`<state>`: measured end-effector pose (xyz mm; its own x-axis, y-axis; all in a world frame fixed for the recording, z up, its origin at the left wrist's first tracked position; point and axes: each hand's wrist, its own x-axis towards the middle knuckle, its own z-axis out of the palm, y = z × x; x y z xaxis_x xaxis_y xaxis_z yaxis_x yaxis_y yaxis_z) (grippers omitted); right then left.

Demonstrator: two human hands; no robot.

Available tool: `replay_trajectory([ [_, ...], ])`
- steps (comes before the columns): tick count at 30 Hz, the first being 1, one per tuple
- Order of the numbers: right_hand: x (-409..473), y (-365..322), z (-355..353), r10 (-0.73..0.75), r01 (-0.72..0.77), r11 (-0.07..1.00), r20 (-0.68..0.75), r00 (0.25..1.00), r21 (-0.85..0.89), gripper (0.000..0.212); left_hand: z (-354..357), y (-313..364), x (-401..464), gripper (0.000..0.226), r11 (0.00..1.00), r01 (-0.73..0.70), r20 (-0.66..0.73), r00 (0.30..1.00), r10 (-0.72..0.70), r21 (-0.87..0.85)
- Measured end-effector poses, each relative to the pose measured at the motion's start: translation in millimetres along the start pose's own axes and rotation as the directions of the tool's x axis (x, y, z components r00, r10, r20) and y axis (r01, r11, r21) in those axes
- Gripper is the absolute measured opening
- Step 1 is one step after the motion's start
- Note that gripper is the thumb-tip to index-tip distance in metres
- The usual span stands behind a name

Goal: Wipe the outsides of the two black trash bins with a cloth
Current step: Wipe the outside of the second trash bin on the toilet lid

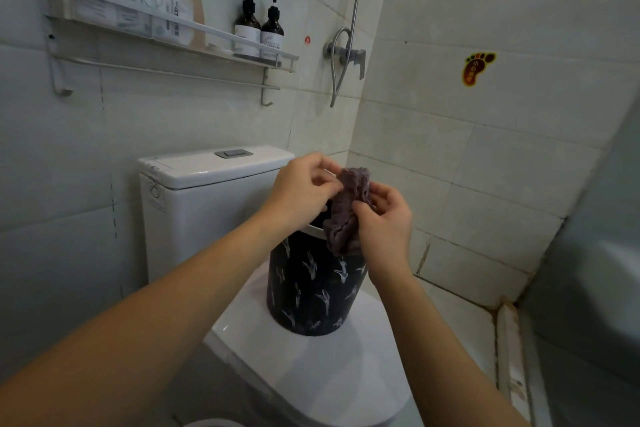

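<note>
One black trash bin [313,291] with a pale bird pattern stands upright on the closed toilet lid [311,367]. Above its rim I hold a crumpled purple-grey cloth [346,215] with both hands. My left hand [304,189] pinches the cloth's upper left edge. My right hand [384,222] grips its right side, and the cloth's lower end hangs against the bin's rim. Only this one bin is in view.
The white cistern [194,198] stands just behind the bin. A wall shelf [166,31] above carries boxes and two dark pump bottles [259,26]. The shower valve and hose [346,55] hang in the corner. Tiled walls close in on the right, with a raised sill [509,357].
</note>
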<state>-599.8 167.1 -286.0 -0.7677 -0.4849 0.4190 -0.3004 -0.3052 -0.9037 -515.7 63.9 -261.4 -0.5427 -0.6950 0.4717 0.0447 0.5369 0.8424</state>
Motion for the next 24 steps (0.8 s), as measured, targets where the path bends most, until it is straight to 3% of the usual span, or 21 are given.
replay_trajectory([
  [2,2.7,-0.4,-0.5,0.067,-0.068,0.992,0.017,0.998,0.102,0.029,-3.7,-1.6,1.2,0.027,0.999,0.035,-0.051,0.998,-0.033,0.039],
  [5,5.8,0.4,-1.5,0.169,-0.179,0.955,0.059,0.984,0.236,0.024,-4.5,0.8,-1.8,0.035,0.985,0.162,0.067,0.985,-0.158,-0.054],
  [7,6.4,3.2,-1.8,0.173,-0.182,0.968,0.064,0.983,0.172,0.022,-4.4,3.8,-5.4,0.039,0.976,0.176,0.111,0.980,-0.163,-0.124],
  [11,4.2,8.0,-1.5,0.001,-0.002,0.999,-0.019,1.000,-0.034,0.026,-3.1,-0.4,-5.3,0.043,0.984,0.150,0.037,0.988,-0.147,-0.097],
  [13,-1.7,5.9,-0.3,-0.044,0.047,0.998,0.052,0.998,-0.051,0.023,-1.3,-1.3,-5.5,0.044,0.989,0.144,-0.010,0.989,-0.145,-0.041],
  [17,-8.6,8.7,0.4,0.005,0.024,0.991,0.220,0.976,-0.128,0.027,0.3,-5.3,-1.4,0.040,0.990,0.124,-0.053,0.990,-0.128,-0.071],
  [21,-4.6,13.7,-7.1,0.065,-0.058,0.998,0.224,0.972,-0.038,0.017,-4.3,-7.1,-1.5,0.033,0.961,0.156,-0.016,0.986,-0.164,-0.229],
  [24,-4.1,17.8,-9.0,0.030,-0.025,0.999,0.213,0.977,-0.028,0.017,-4.8,-6.3,-6.2,0.025,0.942,0.137,0.059,0.990,-0.125,-0.307],
])
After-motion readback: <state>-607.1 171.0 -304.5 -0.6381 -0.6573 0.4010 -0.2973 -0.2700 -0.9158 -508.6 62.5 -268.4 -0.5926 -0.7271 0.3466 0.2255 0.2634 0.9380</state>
